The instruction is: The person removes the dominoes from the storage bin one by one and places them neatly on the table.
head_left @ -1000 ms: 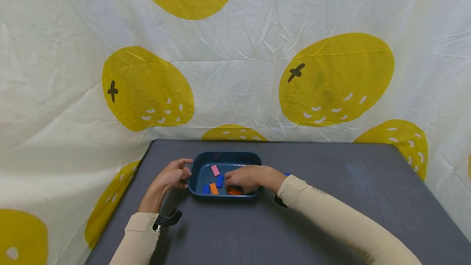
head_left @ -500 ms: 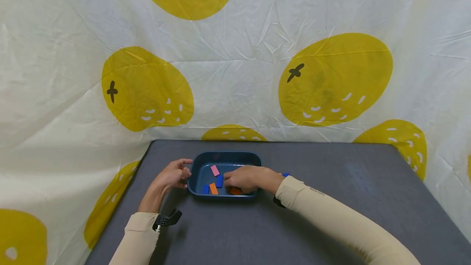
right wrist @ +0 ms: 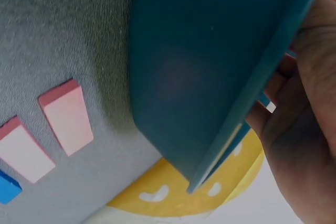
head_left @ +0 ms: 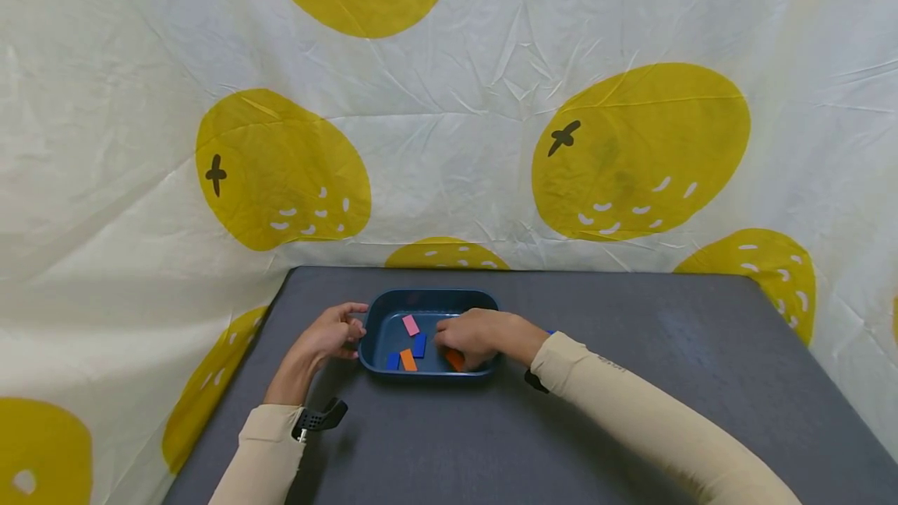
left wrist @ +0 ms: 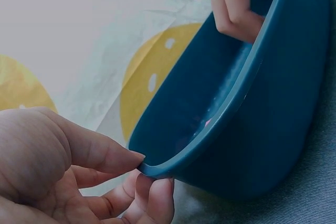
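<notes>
Five blocks [head_left: 418,345] show in tray [head_left: 431,300], three others [right wrist: 66,117] outside, right; left hand [head_left: 326,335] pinches rim [left wrist: 239,93]; right hand [head_left: 475,332] half-covers orange block [head_left: 454,359], grip unclear.

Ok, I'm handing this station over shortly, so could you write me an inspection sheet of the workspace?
Surface: dark grey table.
Job's things: blue tray showing a pink block, two blue blocks and two orange blocks; outside it, two loose pink blocks and a loose blue block.
Clutter: nothing seen.
Hands: left hand pinches the tray's edge; right hand inside, over one orange block, grip unclear.
Cables: nothing seen.
Surroundings: yellow-patterned white cloth behind the table.
</notes>
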Action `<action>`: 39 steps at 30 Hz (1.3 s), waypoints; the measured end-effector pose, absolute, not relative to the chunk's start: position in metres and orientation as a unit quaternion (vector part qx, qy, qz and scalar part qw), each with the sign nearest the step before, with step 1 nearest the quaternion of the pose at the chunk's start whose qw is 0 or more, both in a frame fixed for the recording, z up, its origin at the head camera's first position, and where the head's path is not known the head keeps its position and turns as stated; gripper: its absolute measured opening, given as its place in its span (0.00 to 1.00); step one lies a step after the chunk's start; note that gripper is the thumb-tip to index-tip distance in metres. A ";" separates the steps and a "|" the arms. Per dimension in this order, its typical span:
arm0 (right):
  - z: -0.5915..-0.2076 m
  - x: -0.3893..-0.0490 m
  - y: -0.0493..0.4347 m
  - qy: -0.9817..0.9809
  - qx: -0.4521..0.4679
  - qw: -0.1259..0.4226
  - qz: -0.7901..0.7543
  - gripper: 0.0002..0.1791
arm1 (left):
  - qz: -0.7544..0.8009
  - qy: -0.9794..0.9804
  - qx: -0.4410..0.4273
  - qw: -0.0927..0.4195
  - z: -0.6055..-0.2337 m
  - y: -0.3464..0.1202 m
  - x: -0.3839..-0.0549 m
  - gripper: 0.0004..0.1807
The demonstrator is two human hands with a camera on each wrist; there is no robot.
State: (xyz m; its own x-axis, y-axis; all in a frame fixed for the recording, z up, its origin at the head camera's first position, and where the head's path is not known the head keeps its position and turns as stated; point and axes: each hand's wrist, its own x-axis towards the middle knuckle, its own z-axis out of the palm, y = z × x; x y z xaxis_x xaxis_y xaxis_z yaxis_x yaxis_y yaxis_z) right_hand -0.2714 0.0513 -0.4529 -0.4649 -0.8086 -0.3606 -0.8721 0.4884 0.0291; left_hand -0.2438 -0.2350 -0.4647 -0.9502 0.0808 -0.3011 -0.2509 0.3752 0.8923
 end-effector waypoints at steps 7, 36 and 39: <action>-0.446 -0.273 0.063 0.858 -0.490 0.134 0.081 0.14 | 0.555 0.818 -0.049 0.145 -0.465 -0.235 -0.243 0.29; -0.422 -0.267 0.109 0.872 -0.479 0.101 0.004 0.23 | 0.555 0.816 -0.056 0.151 -0.464 -0.236 -0.244 0.29; -0.420 -0.265 0.114 0.873 -0.479 0.092 -0.008 0.22 | 0.554 0.817 -0.053 0.152 -0.464 -0.236 -0.244 0.29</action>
State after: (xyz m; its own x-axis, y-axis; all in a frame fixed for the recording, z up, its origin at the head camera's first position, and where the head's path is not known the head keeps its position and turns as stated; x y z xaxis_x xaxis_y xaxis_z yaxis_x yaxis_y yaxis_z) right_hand -0.2653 0.1144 -0.4197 -0.5245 -0.8375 -0.1535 -0.8344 0.5415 -0.1029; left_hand -0.2444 -0.2359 -0.4643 -0.9484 0.0816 -0.3064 -0.2543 0.3813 0.8888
